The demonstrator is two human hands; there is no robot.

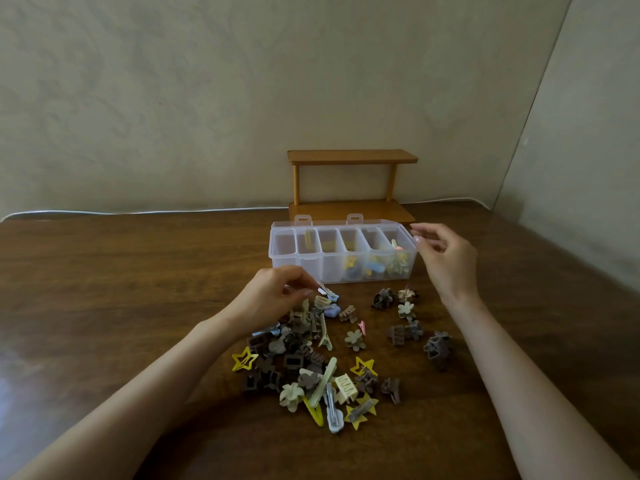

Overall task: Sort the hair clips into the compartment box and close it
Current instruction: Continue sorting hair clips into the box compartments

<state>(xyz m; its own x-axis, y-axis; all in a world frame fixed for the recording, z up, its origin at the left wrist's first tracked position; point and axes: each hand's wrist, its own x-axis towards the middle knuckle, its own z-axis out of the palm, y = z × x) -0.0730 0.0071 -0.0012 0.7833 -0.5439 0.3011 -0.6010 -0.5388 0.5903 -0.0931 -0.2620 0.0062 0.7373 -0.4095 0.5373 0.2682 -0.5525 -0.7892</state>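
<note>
View from your head, looking down at a dark wooden desk (pixel 121 289) set against a pale wall (pixel 173 98).

Your left hand (pixel 273 297) reaches in from the lower left. Its fingers (pixel 303 292) pinch a small clip (pixel 325 292) with a pale blue and white end, held at the far edge of the pile of hair clips (pixel 311 362). The pile lies loose on the desk between your forearms. It is a jumble of brown, beige, sage green and yellow clips, among them stars, claw clips and long flat ones. A few brown and cream flower clips (pixel 406 310) lie scattered to the right of it.

Just behind the pile stands the compartment box (pixel 284 270). It is clear plastic with one row of six compartments, and its lid is tipped open at the back with two latch tabs standing up. The three compartments nearest the right end hold colourful clips, and the second from the left holds a yellow one.

Your right hand (pixel 446 261) hovers beside the right end of the box. Its fingers (pixel 426 232) are loosely curled and grip nothing.

Behind the box, a small two-tier wooden shelf (pixel 351 156) stands against the wall. A white cable (pixel 138 212) runs along the desk's back edge.
</note>
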